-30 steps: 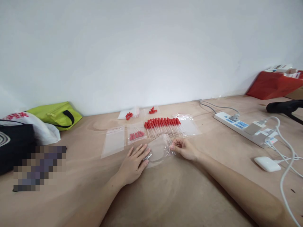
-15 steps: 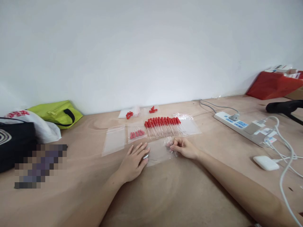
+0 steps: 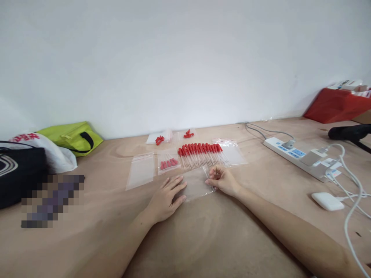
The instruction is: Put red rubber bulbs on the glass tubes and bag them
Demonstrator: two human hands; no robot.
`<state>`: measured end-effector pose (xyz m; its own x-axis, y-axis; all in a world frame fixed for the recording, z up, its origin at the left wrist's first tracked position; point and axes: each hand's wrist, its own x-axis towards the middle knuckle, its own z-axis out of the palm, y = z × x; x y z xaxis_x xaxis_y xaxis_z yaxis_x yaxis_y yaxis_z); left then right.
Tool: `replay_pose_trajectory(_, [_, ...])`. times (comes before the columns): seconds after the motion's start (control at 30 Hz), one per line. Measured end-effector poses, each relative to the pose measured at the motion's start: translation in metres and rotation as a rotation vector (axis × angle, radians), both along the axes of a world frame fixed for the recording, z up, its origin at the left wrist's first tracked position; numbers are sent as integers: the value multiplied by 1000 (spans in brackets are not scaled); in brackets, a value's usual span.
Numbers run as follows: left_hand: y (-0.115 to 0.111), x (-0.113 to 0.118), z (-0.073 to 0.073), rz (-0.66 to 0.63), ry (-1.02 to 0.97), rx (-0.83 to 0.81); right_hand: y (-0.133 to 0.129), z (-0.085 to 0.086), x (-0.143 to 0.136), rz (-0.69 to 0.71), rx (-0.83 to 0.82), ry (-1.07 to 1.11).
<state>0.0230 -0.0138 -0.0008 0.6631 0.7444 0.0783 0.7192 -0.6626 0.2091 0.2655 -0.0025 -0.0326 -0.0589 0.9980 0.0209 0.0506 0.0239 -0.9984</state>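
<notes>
On the brown tabletop (image 3: 191, 239), a clear bag (image 3: 195, 185) lay flat, pinched at one edge

From the lower left, the left forearm (image 3: 124, 239) angled inward to the left hand (image 3: 166, 197), which lay palm down and unclenched. Its fingers were spread and pointed away from the wearer, with the fingertips and thumb at the clear bag's left edge. The right forearm (image 3: 278, 220) reached in at a long slant from the lower right. At its end the right hand (image 3: 226, 183) gripped the bag's right edge between thumb and forefinger, the other fingers curled.

Just beyond the bag stood a close row of red-tipped sticks (image 3: 199, 154), laid side by side. Left of the row was a filled bag (image 3: 168, 164) with red tips showing through, and beside that a flat bag (image 3: 142, 170).

Red characters ran across a white plastic bag (image 3: 59, 154) at the far left, creased and too blurred to read. Pale curved lines marked a black bag (image 3: 23, 173) in front of it. On the right, a white power strip (image 3: 295, 156) carried blue panels, any lettering too small to make out.
</notes>
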Motion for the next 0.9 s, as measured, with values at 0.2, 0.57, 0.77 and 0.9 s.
replay_pose_trajectory(0.2, [1, -1, -3, 7, -17, 10, 44, 20, 16, -353, 200, -572])
replay_pose_trajectory(0.57, [2, -2, -4, -1, 3, 18, 99, 30, -2, -468, -59, -783])
replay_pose_trajectory(0.77, [2, -2, -3, -1, 5, 17, 91, 46, 7, -414, -42, -754])
replay_pose_trajectory(0.9, [2, -2, -2, 2, 2, 16, 68, 51, 24, -308, -11, -688])
